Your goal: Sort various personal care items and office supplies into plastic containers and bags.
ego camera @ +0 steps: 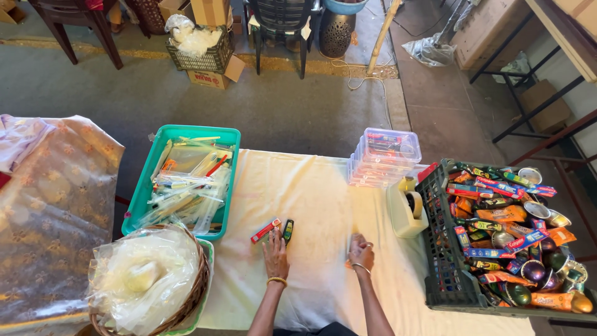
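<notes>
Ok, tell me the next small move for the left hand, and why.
Probably close the left hand on the small red box and the dark tube: both lie loose on the cloth at its fingertips, ungrasped, while the right hand rests on something partly hidden.

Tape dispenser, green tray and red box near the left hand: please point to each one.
Tape dispenser (405, 214), head view, on its cream body.
Green tray (144, 186), head view, on its left rim.
Red box (265, 231), head view, on its top face.

Bare cloth lane between green tray (144, 186) leftward and tape dispenser (407, 210) rightward.
</notes>
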